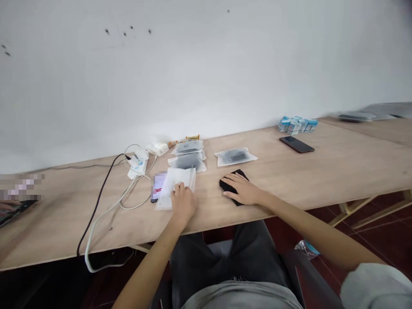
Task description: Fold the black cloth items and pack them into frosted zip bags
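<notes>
Near the front edge of the wooden table, my left hand [183, 201] has its fingers curled on a flat, frosted white plastic bag [170, 189]. Whether the fingertips pinch the bag is hard to make out. The bag partly overlaps a phone with a lit screen [159, 185]. To the right, my right hand [241, 189] lies flat with fingers spread on a folded black cloth-like item [240, 173]. Behind the hands are stacked frosted bags with dark contents [187, 161] and a single similar bag [236, 156].
White and black cables [106, 184] run over the table's left front edge from a white power strip [138, 165]. A dark phone [296, 144] and small blue-and-white boxes [298, 124] sit at the right. More bags [354, 116] lie far right.
</notes>
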`<move>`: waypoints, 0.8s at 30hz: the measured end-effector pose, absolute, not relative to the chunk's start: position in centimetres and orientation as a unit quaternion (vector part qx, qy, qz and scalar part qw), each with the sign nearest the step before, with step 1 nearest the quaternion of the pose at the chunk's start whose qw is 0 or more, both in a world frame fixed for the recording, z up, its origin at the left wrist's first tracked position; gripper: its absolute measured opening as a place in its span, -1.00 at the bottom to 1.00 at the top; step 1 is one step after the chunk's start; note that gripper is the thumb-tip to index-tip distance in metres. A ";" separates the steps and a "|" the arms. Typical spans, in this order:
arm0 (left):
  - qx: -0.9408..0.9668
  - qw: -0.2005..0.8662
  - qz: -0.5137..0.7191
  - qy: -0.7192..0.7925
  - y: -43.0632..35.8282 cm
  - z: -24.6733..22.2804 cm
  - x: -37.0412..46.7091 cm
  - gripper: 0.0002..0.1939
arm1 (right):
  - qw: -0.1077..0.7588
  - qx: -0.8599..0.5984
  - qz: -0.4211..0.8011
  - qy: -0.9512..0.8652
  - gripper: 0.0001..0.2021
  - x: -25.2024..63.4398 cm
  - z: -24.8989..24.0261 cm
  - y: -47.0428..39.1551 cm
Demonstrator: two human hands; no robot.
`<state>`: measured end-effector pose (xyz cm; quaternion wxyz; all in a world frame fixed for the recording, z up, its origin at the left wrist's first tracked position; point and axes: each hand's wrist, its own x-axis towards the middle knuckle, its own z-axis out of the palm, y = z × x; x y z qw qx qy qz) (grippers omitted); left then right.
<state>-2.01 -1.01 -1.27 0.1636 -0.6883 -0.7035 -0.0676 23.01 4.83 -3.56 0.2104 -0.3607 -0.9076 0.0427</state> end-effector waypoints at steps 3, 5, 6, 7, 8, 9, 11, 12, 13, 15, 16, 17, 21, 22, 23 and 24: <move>-0.695 0.153 -0.074 -0.699 -0.9 -1.2 -1.9 -0.70 | 0.210 -0.376 0.041 -0.902 -0.51 23.7 -4.2 5.2; -0.713 0.158 -0.084 -0.678 -1.1 -0.9 -1.4 -0.69 | 0.207 -0.404 0.026 -0.891 -0.55 24.9 -4.3 5.1; -0.728 0.163 -0.090 -0.659 -1.4 -0.7 -1.0 -0.70 | 0.202 -0.425 0.017 -0.882 -0.56 25.7 -4.3 5.0; -0.746 0.169 -0.097 -0.636 -1.6 -0.5 -0.6 -0.71 | 0.196 -0.450 0.007 -0.871 -0.57 26.5 -4.2 4.9; -0.763 0.175 -0.107 -0.612 -1.9 -0.3 -0.2 -0.72 | 0.191 -0.477 -0.004 -0.858 -0.58 27.3 -4.0 4.6; -0.777 0.182 -0.120 -0.590 -2.1 0.0 0.3 -0.74 | 0.190 -0.501 -0.019 -0.844 -0.59 28.0 -3.8 4.2; -0.792 0.196 -0.156 -0.556 -2.4 0.5 1.0 -0.77 | 0.210 -0.526 -0.053 -0.822 -0.62 28.7 -3.0 3.1; -0.792 0.203 -0.176 -0.547 -2.4 0.7 1.3 -0.78 | 0.232 -0.520 -0.068 -0.819 -0.65 28.6 -2.5 2.3; -0.791 0.210 -0.194 -0.542 -2.4 0.9 1.6 -0.79 | 0.258 -0.501 -0.079 -0.822 -0.67 28.3 -2.0 1.5; -0.790 0.219 -0.224 -0.527 -2.2 1.2 2.1 -0.81 | 0.305 -0.427 -0.081 -0.847 -0.71 27.0 -0.8 -0.3; -0.790 0.226 -0.236 -0.519 -2.1 1.3 2.3 -0.83 | 0.322 -0.385 -0.076 -0.861 -0.72 26.2 -0.3 -1.1; -0.791 0.232 -0.247 -0.510 -1.9 1.4 2.4 -0.85 | 0.332 -0.354 -0.072 -0.871 -0.73 25.4 0.1 -1.8; -0.798 0.241 -0.280 -0.476 -1.7 1.6 2.8 -0.91 | 0.310 -0.299 -0.025 -0.902 -0.64 22.4 0.6 -1.9; -0.801 0.234 -0.289 -0.469 -1.7 1.7 2.8 -0.92 | 0.299 -0.300 -0.006 -0.906 -0.61 21.9 0.5 -1.4; -0.804 0.223 -0.299 -0.464 -1.7 1.7 2.8 -0.92 | 0.285 -0.307 0.014 -0.908 -0.58 21.5 0.4 -0.8; -0.806 0.211 -0.308 -0.459 -1.7 1.8 2.7 -0.92 | 0.267 -0.321 0.031 -0.908 -0.59 21.1 0.2 -0.2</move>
